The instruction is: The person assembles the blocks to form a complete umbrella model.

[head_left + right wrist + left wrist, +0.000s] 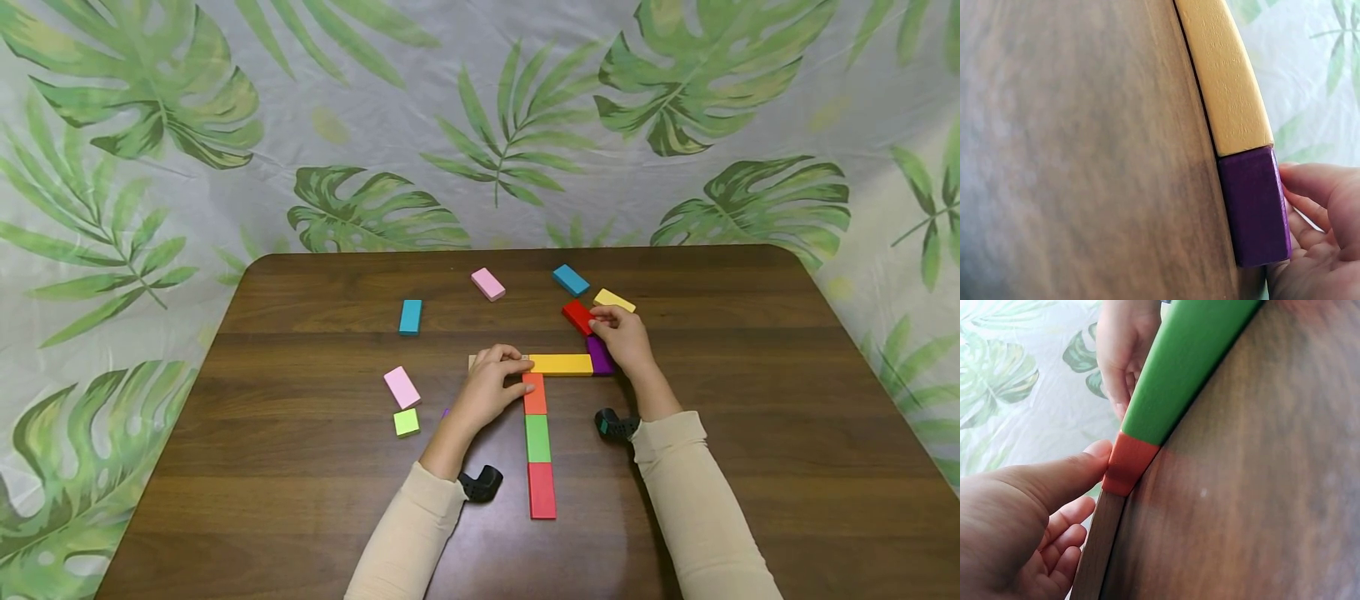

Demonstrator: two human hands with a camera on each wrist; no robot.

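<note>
In the head view my left hand lies over the left part of a crosswise row, its thumb against an orange block and its index finger near the end of a yellow block. The left wrist view shows that thumb touching the orange block's side, the other fingers loosely bent. My right hand pinches a red block by its near right end. Just below it a purple block stands tilted against the yellow block's right end. A plain wooden block is mostly hidden by my left hand.
Below the orange block, a green block and a longer red block continue a column. Blue blocks, pink blocks, a lime block and a pale yellow block lie scattered on the wooden table.
</note>
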